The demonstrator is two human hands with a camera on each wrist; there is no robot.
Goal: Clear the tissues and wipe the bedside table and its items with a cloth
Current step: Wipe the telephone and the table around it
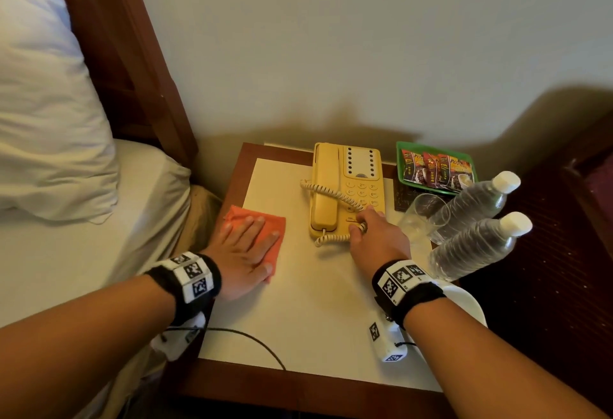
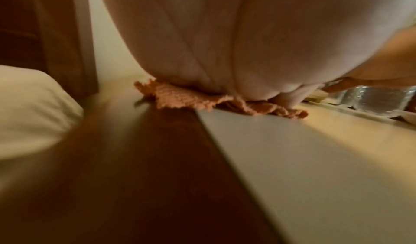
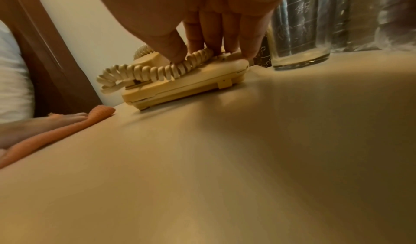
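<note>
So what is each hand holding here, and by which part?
The right hand grips the telephone at its near end, fingers over the coiled cord. The left hand holds nothing; it presses flat on the orange cloth.

The cloth (image 1: 265,229) at the left edge of the bedside table (image 1: 318,319) is orange-pink, with a small knitted texture. The table top is cream-white, with a dark red-brown wooden border. The telephone (image 1: 345,186) is pale yellow-beige, and its coiled cord (image 1: 331,193) has the same colour. In the back right corner, the tray (image 1: 401,166) is green and holds sachets (image 1: 434,169) in red, orange and dark brown. The glass (image 1: 421,216) is clear. The two bottles (image 1: 474,226) are transparent with white caps. The pillow (image 1: 43,103) is white. The wristbands (image 1: 185,279) are black with white tags in a black-and-white square pattern.
</note>
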